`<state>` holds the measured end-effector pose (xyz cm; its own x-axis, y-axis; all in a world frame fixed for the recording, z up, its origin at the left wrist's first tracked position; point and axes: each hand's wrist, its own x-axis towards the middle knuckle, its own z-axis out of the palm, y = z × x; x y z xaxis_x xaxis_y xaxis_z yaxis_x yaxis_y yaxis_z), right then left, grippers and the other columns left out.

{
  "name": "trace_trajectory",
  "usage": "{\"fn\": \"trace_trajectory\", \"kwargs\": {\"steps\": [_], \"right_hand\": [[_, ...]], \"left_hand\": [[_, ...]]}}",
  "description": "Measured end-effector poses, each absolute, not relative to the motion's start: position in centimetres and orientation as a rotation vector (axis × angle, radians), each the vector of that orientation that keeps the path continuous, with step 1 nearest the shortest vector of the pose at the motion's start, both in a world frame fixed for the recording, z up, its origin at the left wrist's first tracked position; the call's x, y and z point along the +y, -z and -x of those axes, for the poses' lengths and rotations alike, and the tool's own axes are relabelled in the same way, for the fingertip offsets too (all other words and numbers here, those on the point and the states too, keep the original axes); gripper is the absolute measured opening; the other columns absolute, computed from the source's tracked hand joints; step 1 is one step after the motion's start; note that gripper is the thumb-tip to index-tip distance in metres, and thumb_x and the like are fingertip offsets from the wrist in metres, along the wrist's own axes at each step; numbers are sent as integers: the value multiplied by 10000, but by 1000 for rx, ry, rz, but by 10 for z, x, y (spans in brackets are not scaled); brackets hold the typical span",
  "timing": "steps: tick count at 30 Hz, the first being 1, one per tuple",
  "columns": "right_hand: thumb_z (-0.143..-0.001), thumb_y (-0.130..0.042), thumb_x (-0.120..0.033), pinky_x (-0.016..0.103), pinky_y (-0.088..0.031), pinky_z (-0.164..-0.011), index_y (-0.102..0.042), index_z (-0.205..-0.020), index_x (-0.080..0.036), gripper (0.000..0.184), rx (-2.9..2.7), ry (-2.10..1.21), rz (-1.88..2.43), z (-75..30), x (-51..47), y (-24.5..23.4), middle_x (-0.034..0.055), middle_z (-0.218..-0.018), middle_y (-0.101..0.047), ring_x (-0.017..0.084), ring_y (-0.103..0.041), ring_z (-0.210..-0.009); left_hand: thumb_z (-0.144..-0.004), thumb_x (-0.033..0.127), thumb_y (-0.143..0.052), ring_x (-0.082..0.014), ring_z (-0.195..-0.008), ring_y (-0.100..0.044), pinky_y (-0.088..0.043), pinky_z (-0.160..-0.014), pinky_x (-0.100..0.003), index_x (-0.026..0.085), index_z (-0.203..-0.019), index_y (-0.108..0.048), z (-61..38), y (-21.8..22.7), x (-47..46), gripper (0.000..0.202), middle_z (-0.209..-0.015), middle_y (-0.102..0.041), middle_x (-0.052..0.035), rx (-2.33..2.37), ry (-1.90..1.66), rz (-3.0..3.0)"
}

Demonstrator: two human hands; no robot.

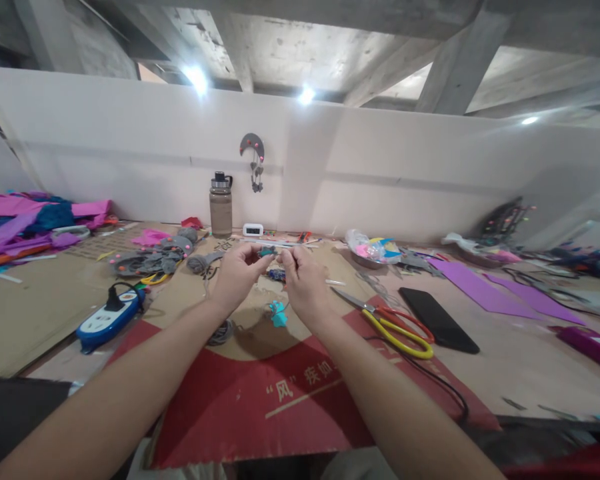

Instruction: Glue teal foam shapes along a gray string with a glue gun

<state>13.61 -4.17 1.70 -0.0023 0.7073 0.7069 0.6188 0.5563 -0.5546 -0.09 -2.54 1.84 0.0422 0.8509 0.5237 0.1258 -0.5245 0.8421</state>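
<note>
My left hand (pixel 240 272) pinches a small dark grey-and-teal piece (pixel 267 252), perhaps felt or yarn, above the cardboard. Close beside it, my right hand (pixel 303 280) is closed, thumb against fingers, at the piece's right end; what it grips is too small to make out. Below the hands lie a bright turquoise cut-out (pixel 279 313) and a ball of grey yarn (pixel 221 332). A dark blue bundle (pixel 277 274) shows just behind, partly covered by my right hand. Scissors (pixel 387 323) with red and yellow handles lie open to the right.
A black phone (pixel 437 320), purple sheets (pixel 485 288) and a bowl of wrapped bits (pixel 373 252) are on the right. At left are a blue power strip (pixel 111 319) and grey felt pieces (pixel 153 257). A bottle (pixel 221 208) and small clock (pixel 253 230) stand behind.
</note>
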Motion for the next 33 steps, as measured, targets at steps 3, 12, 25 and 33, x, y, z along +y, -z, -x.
{"fn": "trace_trajectory", "kwargs": {"steps": [3,12,25,33], "right_hand": [[-918,-324,-374,266,-343,-655,-538,-745,-200,325,-1698,-90,1151,-136,-41,-16,28,-747,-582,157,-519,-722],[-921,-309,-399,245,-342,-595,-561,-730,-199,374,-1683,-184,1141,-135,-39,-15,22,-726,-616,146,-544,-669],[-920,-310,-420,236,-334,-577,-572,-716,-199,399,-1657,-196,1152,-136,-39,-15,19,-697,-621,142,-552,-655],[-919,-304,-419,236,-341,-568,-568,-720,-205,393,-1661,-213,1151,-136,-39,-14,19,-685,-606,144,-541,-640]], "left_hand": [[-727,317,-625,-86,-463,-421,-322,-450,-212,166,-783,-642,0,-18,-27,162,-537,-522,21,973,-1522,-1736],[-747,342,-610,-87,-455,-435,-333,-438,-211,173,-792,-637,-1,-17,-27,177,-547,-535,18,965,-1513,-1791],[-708,320,-642,-83,-461,-435,-343,-443,-205,172,-730,-654,-4,-19,-29,150,-552,-551,12,894,-1468,-1704],[-716,295,-625,-80,-481,-452,-384,-455,-200,164,-744,-666,-3,-20,-29,140,-595,-559,9,816,-1411,-1706]]}}
